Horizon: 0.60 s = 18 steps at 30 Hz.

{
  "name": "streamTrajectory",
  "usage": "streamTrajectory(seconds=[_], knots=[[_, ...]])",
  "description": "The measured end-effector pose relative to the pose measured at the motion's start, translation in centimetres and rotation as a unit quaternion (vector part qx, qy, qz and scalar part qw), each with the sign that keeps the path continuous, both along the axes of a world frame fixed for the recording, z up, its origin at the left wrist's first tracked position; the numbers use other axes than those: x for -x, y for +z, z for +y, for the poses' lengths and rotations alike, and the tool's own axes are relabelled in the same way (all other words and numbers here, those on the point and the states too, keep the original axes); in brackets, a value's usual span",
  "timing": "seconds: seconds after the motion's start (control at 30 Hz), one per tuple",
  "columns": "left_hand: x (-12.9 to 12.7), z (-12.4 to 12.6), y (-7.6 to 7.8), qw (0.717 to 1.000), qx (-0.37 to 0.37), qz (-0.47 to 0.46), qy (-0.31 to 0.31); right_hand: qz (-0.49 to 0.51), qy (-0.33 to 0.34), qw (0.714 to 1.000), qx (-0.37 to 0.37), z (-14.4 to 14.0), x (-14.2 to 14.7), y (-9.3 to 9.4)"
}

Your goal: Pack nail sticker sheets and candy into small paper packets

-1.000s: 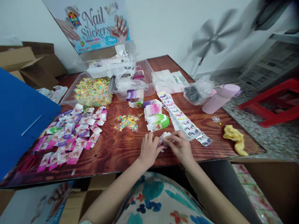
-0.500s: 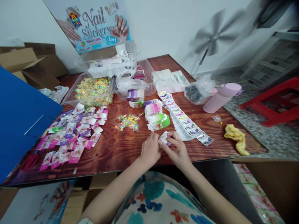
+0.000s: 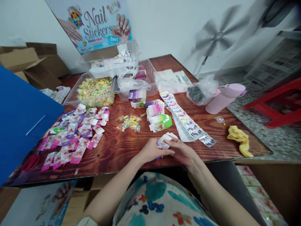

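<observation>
Two hands are closed on one small printed packet (image 3: pixel 163 142) at the near edge of the counter (image 3: pixel 122 150). Left hand (image 3: pixel 151 151) is curled under it with the thumb along the side; right hand (image 3: pixel 182 150) pinches it from the right, fingers pressed onto its top flap. The packet is held just above the wood, flap end tilted up and away.

Surroundings noted:
- green-and-white packet stack (image 3: pixel 161 123) just beyond the hands, pink stack (image 3: pixel 154 110) behind that
- sticker strips (image 3: pixel 184 121) fanned out to the right, nearly touching the right hand
- loose glitter pile (image 3: pixel 128 122) ahead-left
- finished packets (image 3: pixel 75 135) spread well to the left
- pink bottle (image 3: pixel 224 98) lying on its side far right

Risks, as judged:
- The flap is thin card; too hard a pinch likely creases or tears it.
- The packet sits over the counter edge, so a slipped grip probably drops it into the lap or the floor.
- A right wrist swing could sweep the strip ends off the edge.
- Glitter could be dragged in by a sleeve-free forearm moving left.
</observation>
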<state>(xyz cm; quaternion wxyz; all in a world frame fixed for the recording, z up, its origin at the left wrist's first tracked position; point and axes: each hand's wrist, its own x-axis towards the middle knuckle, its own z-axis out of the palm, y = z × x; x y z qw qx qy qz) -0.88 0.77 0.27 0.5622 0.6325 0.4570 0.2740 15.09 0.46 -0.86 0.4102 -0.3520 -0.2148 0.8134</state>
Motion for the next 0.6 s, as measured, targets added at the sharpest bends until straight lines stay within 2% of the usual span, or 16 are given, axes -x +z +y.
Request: streamTrajectory(seconds=[0.07, 0.13, 0.23, 0.3, 0.4, 0.43, 0.53, 0.6], knots=[[-0.1, -0.4, -0.2, 0.993, -0.082, 0.04, 0.071, 0.026, -0.013, 0.999, 0.028, 0.2, 0.0, -0.4], [-0.2, -0.8, -0.3, 0.984, -0.133, 0.052, 0.103, 0.033, -0.02, 0.999, 0.035, 0.3, 0.0, -0.8], [0.1, -1.1, -0.2, 0.979, -0.182, 0.049, 0.072, 0.035, -0.029, 0.998, 0.035, 0.3, 0.1, -1.4], [0.3, -1.1, -0.2, 0.977, -0.197, 0.056, 0.053, 0.013, -0.035, 0.999, 0.01, 0.1, 0.1, -1.5], [0.4, -0.8, -0.4, 0.981, -0.167, 0.087, 0.054, -0.086, -0.067, 0.988, -0.109, -0.3, 0.2, -1.3], [0.4, -0.7, -0.4, 0.981, -0.157, 0.098, 0.065, -0.135, -0.087, 0.972, -0.173, -0.4, 0.3, -1.1], [0.2, -0.7, -0.6, 0.974, -0.157, 0.119, 0.112, -0.253, -0.122, 0.898, -0.34, -0.6, 0.3, -0.5], [0.0, -0.9, -0.6, 0.967, -0.173, 0.13, 0.135, -0.273, -0.115, 0.883, -0.365, -0.6, 0.4, -0.3]])
